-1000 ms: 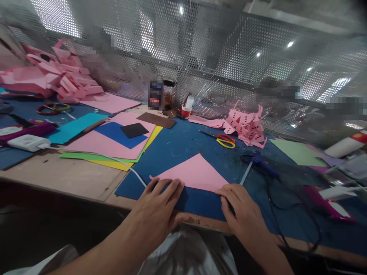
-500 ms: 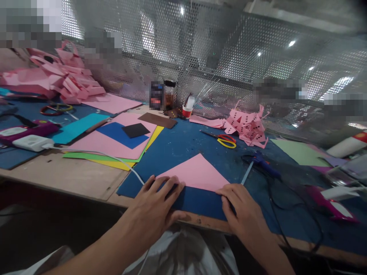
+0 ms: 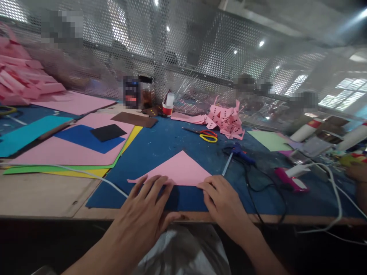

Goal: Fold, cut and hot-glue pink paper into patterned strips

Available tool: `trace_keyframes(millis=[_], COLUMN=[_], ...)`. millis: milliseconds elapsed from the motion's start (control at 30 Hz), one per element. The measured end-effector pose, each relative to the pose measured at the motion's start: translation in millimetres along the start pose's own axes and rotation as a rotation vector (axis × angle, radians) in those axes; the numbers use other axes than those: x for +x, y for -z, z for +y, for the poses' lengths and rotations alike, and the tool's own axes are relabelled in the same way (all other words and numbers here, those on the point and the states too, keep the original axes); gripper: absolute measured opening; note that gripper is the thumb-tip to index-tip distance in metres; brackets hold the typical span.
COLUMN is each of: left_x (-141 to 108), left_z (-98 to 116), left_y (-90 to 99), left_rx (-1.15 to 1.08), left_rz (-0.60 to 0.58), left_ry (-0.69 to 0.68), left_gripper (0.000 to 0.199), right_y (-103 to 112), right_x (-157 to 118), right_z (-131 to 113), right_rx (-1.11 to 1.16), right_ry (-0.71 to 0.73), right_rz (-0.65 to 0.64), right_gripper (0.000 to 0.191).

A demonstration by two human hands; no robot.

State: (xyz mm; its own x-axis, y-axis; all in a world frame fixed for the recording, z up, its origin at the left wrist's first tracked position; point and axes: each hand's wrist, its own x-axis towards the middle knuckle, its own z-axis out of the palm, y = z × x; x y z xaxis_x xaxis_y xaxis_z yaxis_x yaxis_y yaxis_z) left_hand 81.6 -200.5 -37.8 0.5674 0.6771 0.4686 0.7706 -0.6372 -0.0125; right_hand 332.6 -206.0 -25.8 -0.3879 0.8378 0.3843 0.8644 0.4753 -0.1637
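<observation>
Pink paper triangle flat under both hands

Paper lies on the blue mat at the near side of the table, directly in front of the person. Apex points away; long edge runs nearest the body. A thin sliver juts from its left corner.

Left hand: palm down, fingers spread over the left part of the long edge, thumb well apart from them. Grip open, pressing rather than pinching.

Right hand: fingertips at the right corner, fingers curled. Cannot tell whether this grip pinches the paper or only presses; underside hidden.

Beyond the apex, to the right: scissors with red and yellow handles. Blue glue gun lies right of the triangle, pale stick pointing towards the right hand. Farther back, a heap of dotted pink strips and a red-and-white cup.

Left: layered sheets, a black piece over a blue one, both on a large pink sheet. White cable passes close to the left hand.
</observation>
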Motion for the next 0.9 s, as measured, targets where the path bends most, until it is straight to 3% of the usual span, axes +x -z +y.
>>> trace_keyframes(millis=[167,400,667,900], left_x=[11.9,12.1,12.3,11.0], left_z=[12.2,14.2,11.4,9.3], left_y=[-7.1,-11.0,-12.4,-15.2], left_rx=[-0.053,-0.010,-0.002,-0.014], left_rz=[-0.039,-0.104,-0.068,-0.060], left_ry=[-0.042,-0.021,-0.023,-0.027], left_gripper=[0.054,0.054,0.051,0.052], right_y=[2.1,-7.0,-3.6,3.7], right_x=[5.4,13.0,5.4,-11.8], right_z=[-12.7,-21.2,-13.3,7.1], right_rx=[-0.039,-0.026,-0.029,-0.032], right_ry=[-0.020,0.047,0.009,-0.058], right_rz=[-0.041,-0.036,-0.033,0.047], right_gripper=[0.022,0.032,0.033,0.028])
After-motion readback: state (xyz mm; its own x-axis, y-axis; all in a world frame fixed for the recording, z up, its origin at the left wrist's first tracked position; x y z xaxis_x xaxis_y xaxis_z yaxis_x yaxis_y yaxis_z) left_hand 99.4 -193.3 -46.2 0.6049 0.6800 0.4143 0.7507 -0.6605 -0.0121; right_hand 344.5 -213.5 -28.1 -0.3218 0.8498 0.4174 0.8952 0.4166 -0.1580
